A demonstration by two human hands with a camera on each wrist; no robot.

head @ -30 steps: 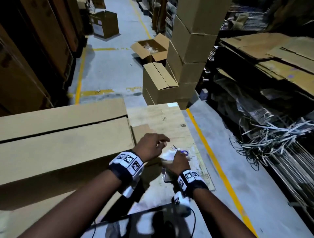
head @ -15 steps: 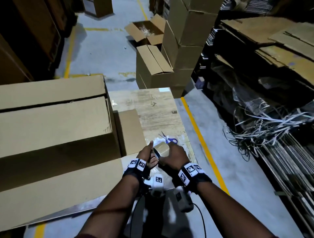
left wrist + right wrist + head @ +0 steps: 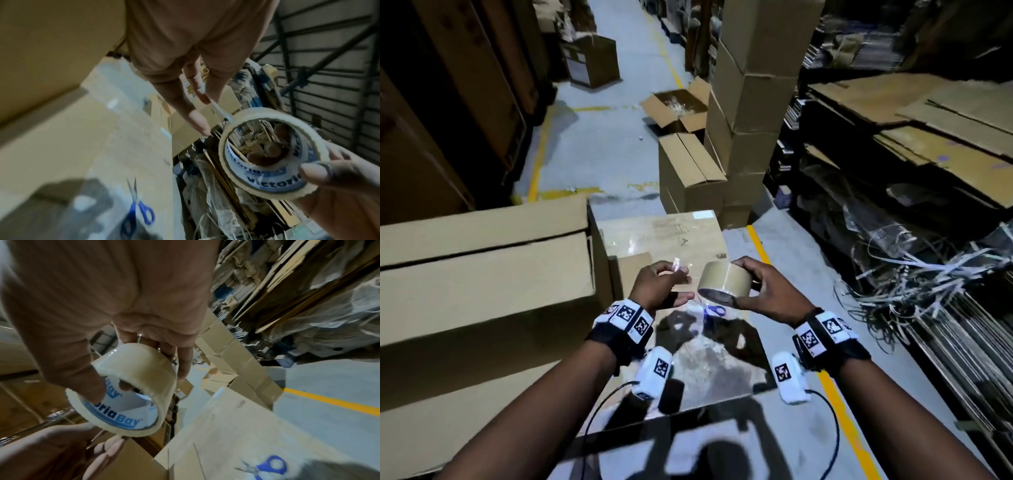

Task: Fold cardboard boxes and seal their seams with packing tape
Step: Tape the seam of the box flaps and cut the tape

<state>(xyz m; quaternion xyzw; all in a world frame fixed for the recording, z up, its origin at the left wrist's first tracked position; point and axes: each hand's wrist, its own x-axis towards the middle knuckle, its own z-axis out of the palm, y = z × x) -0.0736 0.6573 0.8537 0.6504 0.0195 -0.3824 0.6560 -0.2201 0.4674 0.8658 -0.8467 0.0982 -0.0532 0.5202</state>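
1. The right hand (image 3: 767, 291) holds the roll of packing tape (image 3: 724, 283) in the air above the desk (image 3: 688, 233), thumb on the near rim, fingers curled over the far side and into the core; in the head view it sits at about 3 o'clock from the left hand.
2. The left hand (image 3: 654, 289) pinches the loose tape end (image 3: 677, 266) between thumb and fingertips, the other fingers loosely curled. The strip runs from that pinch back to the roll, as the left wrist view shows.
3. Blue-handled scissors (image 3: 714, 310) lie flat on the desk just below the roll, at 6 o'clock from it.
4. At 9 o'clock from the hands a large cardboard box (image 3: 482, 274) rests on its long side, its two top flaps closed with a dark seam between them. It lies beside the desk's left edge.
5. Beyond the desk, at 12 o'clock, a closed smaller box (image 3: 688, 171) stands on the floor against a tall stack of boxes (image 3: 753, 102).
6. Further at 12 o'clock an open box (image 3: 678, 109) stands on the floor with its flaps spread.
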